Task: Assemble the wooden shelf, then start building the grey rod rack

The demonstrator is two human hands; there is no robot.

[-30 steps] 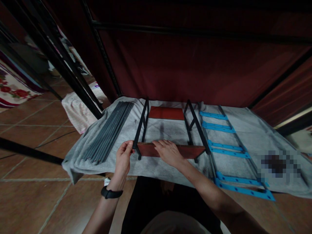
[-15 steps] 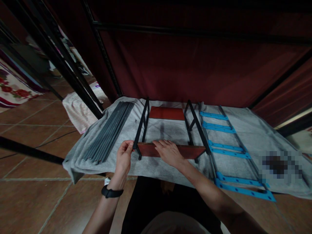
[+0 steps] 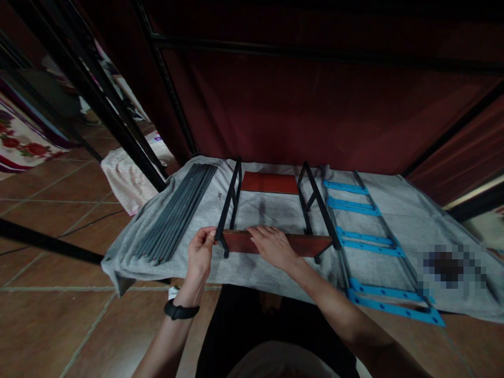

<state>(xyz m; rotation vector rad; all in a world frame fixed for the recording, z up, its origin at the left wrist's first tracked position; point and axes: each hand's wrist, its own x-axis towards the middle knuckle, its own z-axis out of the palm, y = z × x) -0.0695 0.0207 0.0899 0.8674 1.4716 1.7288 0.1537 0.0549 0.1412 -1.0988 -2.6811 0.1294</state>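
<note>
A small rack lies on a grey cloth (image 3: 252,270): two black metal side frames (image 3: 230,202) joined by a near reddish-brown wooden board (image 3: 307,244) and a far board (image 3: 269,183). My left hand (image 3: 199,254) pinches the near left corner of the rack, where the black frame meets the near board. My right hand (image 3: 272,245) lies flat, fingers spread, on top of the near board near its left half.
A bundle of grey metal rods (image 3: 177,212) lies left of the rack on the cloth. Blue perforated bars on thin rails (image 3: 370,244) lie to the right. Black shelving posts (image 3: 98,100) and a dark red curtain stand behind; tiled floor lies around.
</note>
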